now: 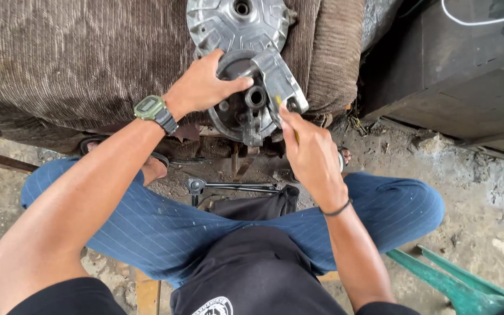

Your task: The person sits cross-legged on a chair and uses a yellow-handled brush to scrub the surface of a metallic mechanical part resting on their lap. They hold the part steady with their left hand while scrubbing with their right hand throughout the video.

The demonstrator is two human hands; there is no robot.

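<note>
1. My left hand clamps the metal hub, propped against the brown cushion.
2. My right hand pinches a yellow tool at the hub's bracket.
3. The work appears unfinished.

Grey metal hub part, tilted, cushion-propped
</note>
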